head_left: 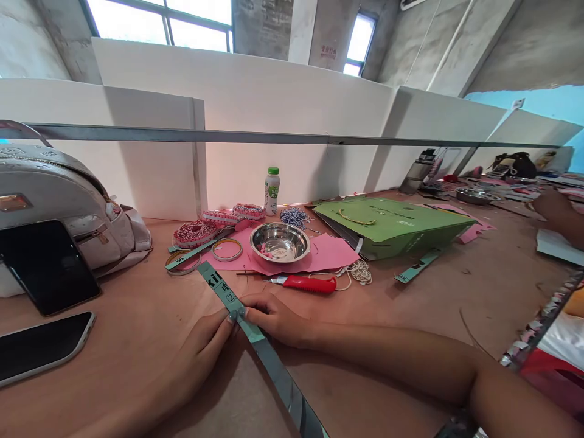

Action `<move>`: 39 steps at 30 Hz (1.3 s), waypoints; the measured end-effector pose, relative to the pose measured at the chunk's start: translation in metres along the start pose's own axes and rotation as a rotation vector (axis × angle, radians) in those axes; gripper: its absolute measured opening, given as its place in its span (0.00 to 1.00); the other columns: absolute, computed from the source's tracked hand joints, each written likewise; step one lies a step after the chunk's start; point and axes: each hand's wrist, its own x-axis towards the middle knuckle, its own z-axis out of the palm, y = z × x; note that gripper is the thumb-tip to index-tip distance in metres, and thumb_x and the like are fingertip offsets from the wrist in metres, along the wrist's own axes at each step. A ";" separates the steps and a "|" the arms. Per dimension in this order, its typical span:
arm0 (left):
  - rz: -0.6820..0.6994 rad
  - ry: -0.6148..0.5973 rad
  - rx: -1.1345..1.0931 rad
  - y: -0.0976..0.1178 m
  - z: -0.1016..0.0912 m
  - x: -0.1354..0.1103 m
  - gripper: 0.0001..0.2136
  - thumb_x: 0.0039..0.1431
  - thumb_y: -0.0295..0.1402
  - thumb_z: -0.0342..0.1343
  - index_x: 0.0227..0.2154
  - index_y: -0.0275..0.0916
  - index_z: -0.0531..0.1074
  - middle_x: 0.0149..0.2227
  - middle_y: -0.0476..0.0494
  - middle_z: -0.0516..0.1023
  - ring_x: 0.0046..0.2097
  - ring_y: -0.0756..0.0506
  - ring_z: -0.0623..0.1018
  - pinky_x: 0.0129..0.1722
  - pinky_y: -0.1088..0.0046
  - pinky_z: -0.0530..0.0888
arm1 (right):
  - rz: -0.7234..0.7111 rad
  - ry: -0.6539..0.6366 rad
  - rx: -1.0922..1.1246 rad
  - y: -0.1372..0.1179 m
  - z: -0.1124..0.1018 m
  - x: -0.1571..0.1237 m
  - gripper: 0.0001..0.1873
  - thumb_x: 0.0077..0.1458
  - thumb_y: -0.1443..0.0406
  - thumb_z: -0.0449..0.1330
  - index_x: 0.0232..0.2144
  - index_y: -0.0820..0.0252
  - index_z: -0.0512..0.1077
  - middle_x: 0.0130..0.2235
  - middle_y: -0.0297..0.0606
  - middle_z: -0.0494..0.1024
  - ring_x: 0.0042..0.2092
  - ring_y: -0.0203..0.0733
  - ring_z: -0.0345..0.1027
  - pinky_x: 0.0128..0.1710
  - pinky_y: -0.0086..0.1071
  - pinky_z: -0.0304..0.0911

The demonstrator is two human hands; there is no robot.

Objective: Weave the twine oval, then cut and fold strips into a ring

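Both my hands meet on a long, narrow green printed strip (283,374) that runs slantwise from mid-table toward the bottom edge. My left hand (207,334) pinches it from the left, thumb on top. From the right, my right hand (274,319) presses its thumb against the same spot, fingers curled behind the strip. Just beyond lies a red-handled utility knife (310,284) with its blade pointing left. Behind it, a steel bowl (280,243) with small pink pieces inside stands on pink paper (331,252).
Two phones (50,267) and a pale backpack (68,207) occupy the left. Rolls of tape (227,249), red-white cord (196,234) and a bottle (272,191) stand farther back. A green bag (396,225) lies to the right, near a short green strip (417,266). Another person's hand (561,213) shows far right.
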 end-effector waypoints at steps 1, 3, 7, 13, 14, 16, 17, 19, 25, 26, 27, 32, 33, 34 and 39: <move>0.032 -0.019 -0.009 0.003 0.000 0.001 0.20 0.66 0.46 0.46 0.43 0.41 0.79 0.45 0.42 0.83 0.47 0.38 0.79 0.48 0.64 0.75 | 0.017 0.007 -0.008 0.000 0.000 0.000 0.15 0.64 0.58 0.54 0.36 0.63 0.75 0.36 0.37 0.76 0.39 0.40 0.67 0.41 0.32 0.63; 0.103 -0.047 -0.023 0.011 -0.002 0.003 0.19 0.66 0.44 0.46 0.42 0.41 0.79 0.42 0.43 0.83 0.45 0.39 0.80 0.46 0.66 0.76 | 0.037 0.009 -0.012 -0.001 0.000 0.000 0.15 0.63 0.58 0.54 0.34 0.62 0.75 0.36 0.37 0.76 0.39 0.41 0.67 0.41 0.33 0.63; 0.112 -0.036 0.036 0.016 -0.001 0.005 0.17 0.66 0.42 0.45 0.35 0.40 0.78 0.32 0.46 0.81 0.35 0.43 0.79 0.36 0.71 0.75 | 0.042 -0.018 0.004 -0.002 0.002 0.000 0.15 0.62 0.59 0.54 0.28 0.62 0.71 0.30 0.33 0.71 0.33 0.37 0.62 0.35 0.30 0.59; 0.106 0.014 0.206 0.005 0.004 0.003 0.17 0.66 0.40 0.45 0.32 0.38 0.75 0.27 0.47 0.78 0.29 0.45 0.75 0.30 0.72 0.69 | 0.064 -0.007 0.013 0.000 0.006 0.000 0.12 0.59 0.65 0.52 0.24 0.61 0.64 0.25 0.28 0.59 0.29 0.33 0.51 0.28 0.28 0.49; 0.096 0.013 0.202 0.005 0.004 0.003 0.17 0.66 0.40 0.45 0.32 0.38 0.76 0.27 0.47 0.78 0.29 0.45 0.75 0.30 0.72 0.69 | 0.068 -0.004 0.011 0.001 0.006 0.000 0.12 0.58 0.66 0.52 0.23 0.61 0.63 0.25 0.28 0.58 0.29 0.32 0.50 0.27 0.28 0.48; 0.071 -0.019 0.127 0.009 0.002 0.005 0.18 0.66 0.41 0.44 0.33 0.38 0.77 0.29 0.46 0.80 0.32 0.44 0.77 0.32 0.72 0.71 | 0.069 0.005 0.007 0.001 0.006 0.001 0.12 0.58 0.66 0.52 0.22 0.61 0.62 0.24 0.28 0.57 0.28 0.32 0.49 0.27 0.28 0.47; 0.063 -0.039 0.076 0.011 0.001 0.005 0.18 0.66 0.41 0.45 0.35 0.38 0.77 0.32 0.46 0.81 0.34 0.43 0.78 0.34 0.71 0.73 | 0.063 0.010 0.004 0.001 0.005 0.001 0.13 0.58 0.66 0.52 0.21 0.61 0.62 0.24 0.28 0.58 0.28 0.32 0.50 0.27 0.28 0.48; 0.072 -0.057 -0.001 0.016 -0.001 0.006 0.18 0.66 0.42 0.45 0.39 0.38 0.78 0.37 0.45 0.83 0.40 0.42 0.80 0.39 0.70 0.75 | 0.043 0.024 -0.008 0.001 0.003 0.002 0.13 0.58 0.65 0.52 0.22 0.61 0.64 0.25 0.29 0.61 0.29 0.33 0.52 0.29 0.28 0.51; 0.106 -0.026 -0.056 0.015 -0.003 0.005 0.19 0.67 0.43 0.45 0.47 0.41 0.78 0.48 0.45 0.82 0.54 0.39 0.77 0.53 0.67 0.73 | 0.005 0.023 -0.041 0.001 0.002 0.002 0.13 0.58 0.65 0.53 0.22 0.61 0.63 0.25 0.29 0.61 0.29 0.33 0.53 0.28 0.28 0.52; 0.100 -0.042 -0.064 0.011 -0.002 0.005 0.19 0.68 0.43 0.46 0.48 0.41 0.78 0.48 0.45 0.82 0.56 0.39 0.76 0.53 0.67 0.73 | 0.010 0.014 -0.037 0.001 0.003 0.002 0.13 0.58 0.64 0.53 0.21 0.61 0.63 0.25 0.29 0.61 0.29 0.33 0.53 0.29 0.28 0.52; 0.094 -0.057 -0.070 0.008 -0.002 0.006 0.19 0.68 0.43 0.46 0.49 0.42 0.77 0.49 0.45 0.81 0.56 0.39 0.75 0.54 0.67 0.72 | 0.019 0.008 -0.035 0.000 0.003 0.001 0.14 0.58 0.63 0.53 0.22 0.61 0.64 0.26 0.30 0.63 0.29 0.34 0.54 0.30 0.28 0.53; 0.114 -0.085 -0.054 -0.004 0.003 0.009 0.19 0.69 0.43 0.45 0.47 0.39 0.77 0.44 0.44 0.82 0.47 0.40 0.78 0.49 0.66 0.73 | 0.085 0.012 -0.053 -0.001 0.005 0.000 0.14 0.61 0.60 0.54 0.26 0.61 0.70 0.29 0.33 0.71 0.35 0.39 0.62 0.37 0.31 0.61; 0.116 -0.086 -0.028 -0.004 0.004 0.009 0.20 0.69 0.43 0.44 0.46 0.39 0.77 0.41 0.44 0.82 0.44 0.40 0.78 0.45 0.67 0.73 | 0.093 0.009 -0.048 -0.001 0.005 0.000 0.14 0.61 0.61 0.54 0.27 0.61 0.71 0.29 0.33 0.72 0.36 0.40 0.63 0.38 0.31 0.62; 0.113 -0.083 0.012 -0.004 0.004 0.009 0.20 0.69 0.43 0.43 0.44 0.39 0.78 0.38 0.45 0.82 0.40 0.41 0.78 0.42 0.68 0.73 | 0.100 0.007 -0.044 0.000 0.006 0.000 0.14 0.61 0.61 0.54 0.27 0.62 0.72 0.29 0.33 0.72 0.37 0.40 0.63 0.39 0.31 0.63; 0.112 -0.004 0.344 -0.001 0.004 0.005 0.17 0.67 0.40 0.45 0.30 0.40 0.75 0.25 0.47 0.75 0.29 0.43 0.72 0.30 0.71 0.65 | 0.131 0.021 -0.070 0.004 0.009 -0.001 0.13 0.61 0.65 0.54 0.25 0.62 0.71 0.29 0.33 0.73 0.37 0.40 0.64 0.39 0.31 0.63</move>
